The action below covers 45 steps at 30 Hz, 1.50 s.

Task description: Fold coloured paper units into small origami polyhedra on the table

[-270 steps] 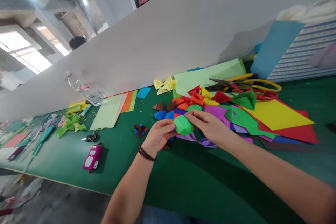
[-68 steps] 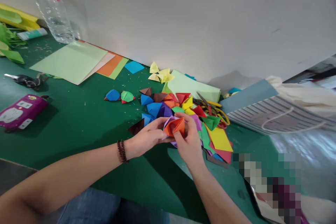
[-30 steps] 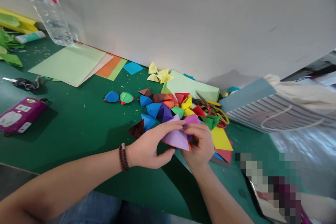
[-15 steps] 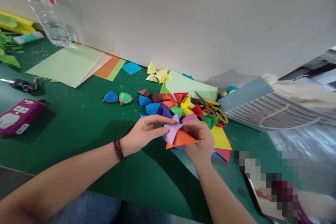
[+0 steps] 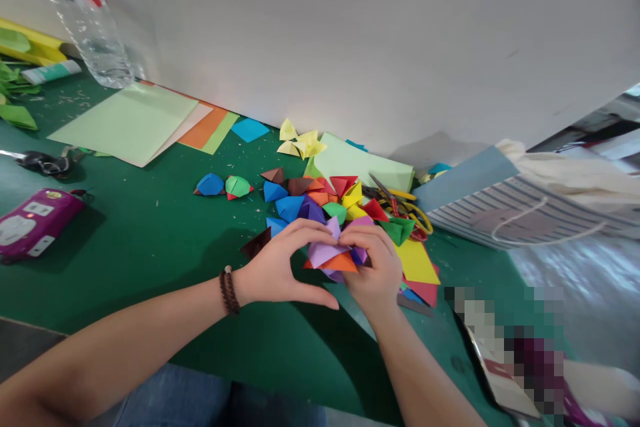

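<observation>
The left hand and right hand pinch a lilac-and-orange origami model between their fingertips, apparently to hold its flaps together, just in front of a pile of folded pieces on the table

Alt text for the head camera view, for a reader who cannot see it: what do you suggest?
The left hand and right hand hold a folded lilac-and-orange paper piece over a green work table, beside a pile of folded paper shapes.
</observation>
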Motion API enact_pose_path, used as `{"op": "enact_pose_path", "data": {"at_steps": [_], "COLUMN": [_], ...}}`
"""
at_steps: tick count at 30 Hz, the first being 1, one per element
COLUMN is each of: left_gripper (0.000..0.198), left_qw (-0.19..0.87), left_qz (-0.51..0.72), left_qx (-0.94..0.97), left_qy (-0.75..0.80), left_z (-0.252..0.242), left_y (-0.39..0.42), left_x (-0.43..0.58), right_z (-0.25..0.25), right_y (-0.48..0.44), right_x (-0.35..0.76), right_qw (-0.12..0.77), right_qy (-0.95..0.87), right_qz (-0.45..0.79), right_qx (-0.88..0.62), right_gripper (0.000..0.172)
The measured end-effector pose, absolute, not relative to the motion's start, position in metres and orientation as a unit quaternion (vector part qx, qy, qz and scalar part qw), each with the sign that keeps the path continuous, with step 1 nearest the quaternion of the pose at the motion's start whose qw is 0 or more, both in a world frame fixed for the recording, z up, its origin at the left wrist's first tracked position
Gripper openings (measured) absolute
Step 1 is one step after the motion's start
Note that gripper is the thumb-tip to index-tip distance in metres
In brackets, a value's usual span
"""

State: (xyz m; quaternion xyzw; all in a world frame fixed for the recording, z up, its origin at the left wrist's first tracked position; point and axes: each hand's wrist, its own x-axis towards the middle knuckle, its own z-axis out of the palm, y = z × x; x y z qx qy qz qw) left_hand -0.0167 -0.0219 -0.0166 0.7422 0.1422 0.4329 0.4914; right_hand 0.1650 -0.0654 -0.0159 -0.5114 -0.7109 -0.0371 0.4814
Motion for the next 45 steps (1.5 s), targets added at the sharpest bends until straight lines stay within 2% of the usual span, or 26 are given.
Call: {"op": "enact_pose_path", "data": {"at_steps": [4,10,16,20,23,31,45], "left_gripper": [0.039,0.037,0.029,0.024,0.022,0.016,0.011], "left_qw": [0.427,0.39,0.471,0.579,0.62,0.607,0.574], "left_qz": [0.448,0.466,0.444,0.409,0.401,0.401,0.329], "left_qx": [0.77,0.764,0.692,0.61,0.574,0.579,0.634], "left_qy": [0.157,0.218,0.319,0.354,0.355,0.369,0.401], "left_z": [-0.024,-0.031,-0.031,-0.027,-0.025,-0.022,-0.029], "left_y": [-0.026,-0.029,-0.028,-0.027,-0.027,-0.028,-0.02], "left_x": [-0.013,-0.011,-0.006,-0.004,-0.003,-0.002,-0.006], "right_z": [-0.018,-0.017,-0.013,-0.007,-0.004,-0.01,-0.007], "right_y": [-0.067,-0.068,-0.067,-0.067,-0.067,-0.067,-0.067], "right_x": [0.16,0.15,0.144,0.146,0.147,0.147,0.152], "right_qw": [0.476,0.456,0.421,0.383,0.376,0.397,0.319], "right_qy": [-0.704,-0.702,-0.679,-0.676,-0.676,-0.672,-0.696], "right_qz": [-0.008,0.027,0.107,0.173,0.184,0.116,0.13], "right_qx": [-0.528,-0.547,-0.592,-0.605,-0.606,-0.614,-0.63], "right_gripper": [0.008,0.01,0.004,0.01,0.014,0.01,0.009]}}
